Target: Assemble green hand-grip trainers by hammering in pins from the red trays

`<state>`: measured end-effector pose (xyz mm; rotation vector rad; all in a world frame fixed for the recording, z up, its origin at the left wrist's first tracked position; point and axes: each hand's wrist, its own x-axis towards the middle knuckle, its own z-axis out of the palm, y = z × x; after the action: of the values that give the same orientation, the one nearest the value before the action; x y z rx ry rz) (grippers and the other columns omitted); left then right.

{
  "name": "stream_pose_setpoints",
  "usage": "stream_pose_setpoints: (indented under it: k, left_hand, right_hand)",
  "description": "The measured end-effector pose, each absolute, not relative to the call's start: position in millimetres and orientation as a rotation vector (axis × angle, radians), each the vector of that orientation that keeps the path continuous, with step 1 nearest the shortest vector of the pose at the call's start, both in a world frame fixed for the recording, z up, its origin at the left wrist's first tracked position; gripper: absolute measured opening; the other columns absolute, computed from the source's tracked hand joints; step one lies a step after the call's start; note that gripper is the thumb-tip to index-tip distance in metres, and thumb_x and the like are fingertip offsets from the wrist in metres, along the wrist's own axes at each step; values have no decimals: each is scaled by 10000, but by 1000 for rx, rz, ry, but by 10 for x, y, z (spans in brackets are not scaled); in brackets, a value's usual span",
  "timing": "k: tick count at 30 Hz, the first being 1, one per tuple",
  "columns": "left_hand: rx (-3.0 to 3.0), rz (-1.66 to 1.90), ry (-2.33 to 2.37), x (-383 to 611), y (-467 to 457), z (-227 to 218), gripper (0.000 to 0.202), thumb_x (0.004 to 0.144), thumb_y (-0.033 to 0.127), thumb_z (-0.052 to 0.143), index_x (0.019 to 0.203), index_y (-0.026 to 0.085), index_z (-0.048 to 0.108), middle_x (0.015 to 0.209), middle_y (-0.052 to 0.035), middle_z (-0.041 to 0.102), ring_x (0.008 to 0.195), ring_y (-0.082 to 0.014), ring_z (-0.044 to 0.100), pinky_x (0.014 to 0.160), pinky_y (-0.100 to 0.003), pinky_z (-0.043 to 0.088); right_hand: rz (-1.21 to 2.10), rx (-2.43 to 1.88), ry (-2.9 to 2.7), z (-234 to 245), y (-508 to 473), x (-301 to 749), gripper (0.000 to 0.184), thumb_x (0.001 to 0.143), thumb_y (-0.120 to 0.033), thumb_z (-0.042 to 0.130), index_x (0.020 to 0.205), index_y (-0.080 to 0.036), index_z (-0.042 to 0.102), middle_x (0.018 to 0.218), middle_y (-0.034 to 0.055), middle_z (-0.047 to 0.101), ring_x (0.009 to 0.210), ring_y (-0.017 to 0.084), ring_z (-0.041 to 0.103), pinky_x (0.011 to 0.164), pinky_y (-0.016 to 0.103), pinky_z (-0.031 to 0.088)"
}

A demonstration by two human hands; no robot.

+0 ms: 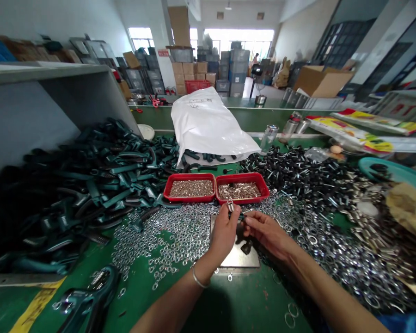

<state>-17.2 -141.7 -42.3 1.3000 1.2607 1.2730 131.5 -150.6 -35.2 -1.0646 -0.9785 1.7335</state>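
Observation:
My left hand [223, 233], with a bracelet at the wrist, is closed around a dark green handle part. A ribbed silver metal end [230, 206] of this part sticks up above the thumb. My right hand [265, 231] is just to the right, its thumb and forefinger pinched at the same part; any small piece between them is too small to make out. Both hands are over a flat metal plate [239, 260] on the green table. A dark knob-like piece [246, 248] shows below the fingers; I cannot tell whether it is attached to the held part.
Two red trays [189, 200] of small metal pieces stand beyond the hands. Dark green handles [121, 175] are heaped left, small nuts [180, 231] lie nearer. Metal rings [339, 263] and black-headed bolts [284, 171] spread right. A white sack [211, 125] lies behind.

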Motion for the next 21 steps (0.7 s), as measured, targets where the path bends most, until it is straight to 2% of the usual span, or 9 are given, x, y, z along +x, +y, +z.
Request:
stream_pose_setpoints:
  k: [3, 8, 14, 16, 18, 21]
  left_hand:
    - [1314, 1262, 1236, -185, -1424, -394, 289, 953, 475, 459, 968, 217, 587, 951, -37, 643, 913, -187, 586, 857, -279, 421]
    - [1303, 1257, 1166, -176, -1466, -325, 294, 969, 464, 433, 1064, 225, 576, 1036, -44, 643, 983, -187, 584, 918, -287, 410]
    - [1205, 1254, 1182, -130, -1494, -319, 293, 941, 461, 490, 1072, 226, 607, 1081, -51, 656, 1065, -206, 586, 989, -305, 392]
    - [1206, 1237, 1175, -102, -1508, -332, 288, 931, 464, 506, 1039, 227, 630, 1063, -47, 662, 1057, -206, 589, 986, -300, 398]
    - [1182, 1191, 1140, -74, -1528, -343, 305, 922, 485, 512, 1018, 227, 644, 1042, -42, 668, 1019, -203, 601, 937, -288, 429]
    - [1055, 1138, 1085, -75, -1523, -345, 352, 898, 542, 520, 992, 222, 630, 941, -27, 677, 846, -181, 626, 772, -268, 484]
  right_hand:
    - [1479, -1195, -1227, -300, -1514, 1325, 262, 821, -388, 722, 1014, -222, 656, 884, 22, 678, 741, 171, 646, 725, 338, 540]
    - [818, -1286, -1736, -265, -1512, 1342, 193, 877, -338, 655, 1049, -264, 702, 944, 35, 679, 856, 212, 636, 835, 380, 495]
    - [845, -1358, -1559, -396, -1688, 1266, 171, 885, -406, 636, 1003, -286, 667, 840, 8, 684, 700, 195, 631, 667, 335, 521]
    - [780, -1364, -1568, -403, -1750, 1233, 185, 904, -403, 614, 1050, -298, 656, 868, 12, 697, 729, 202, 646, 712, 351, 529]
    - [672, -1355, -1696, -354, -1785, 1253, 234, 931, -382, 582, 1149, -320, 640, 1024, 31, 714, 870, 224, 667, 835, 387, 517]
    - [613, -1332, -2040, -222, -1783, 1516, 381, 945, -392, 564, 1324, -360, 554, 1168, 36, 693, 993, 238, 654, 898, 399, 495]
